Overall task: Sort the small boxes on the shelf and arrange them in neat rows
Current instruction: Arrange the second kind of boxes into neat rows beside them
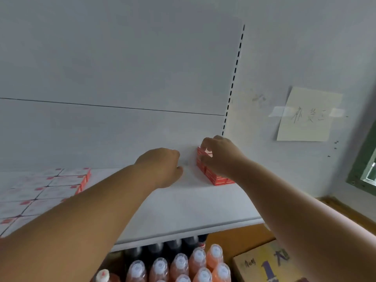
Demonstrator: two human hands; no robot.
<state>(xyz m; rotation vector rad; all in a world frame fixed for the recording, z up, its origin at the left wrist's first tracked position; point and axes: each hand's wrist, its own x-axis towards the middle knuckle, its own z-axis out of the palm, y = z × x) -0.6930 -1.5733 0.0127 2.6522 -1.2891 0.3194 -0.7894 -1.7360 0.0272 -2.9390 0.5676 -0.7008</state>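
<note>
Smooth white shelf (193,202), red cardboard boxes (211,176)

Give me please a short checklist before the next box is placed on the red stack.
1. Right hand pinches a box at the top of the red stack: ok.
2. Left hand holds a box: cannot tell, fingers hidden.
3. Stack sits against the back corner: ok.
4. Bare shelf between the stack and the white boxes: ok.
5. White boxes in neat rows: ok.

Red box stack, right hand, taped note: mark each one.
red box stack (218,180), head view, front lower face.
right hand (220,157), head view, back of hand.
taped note (307,117), head view, paper's middle.
</note>
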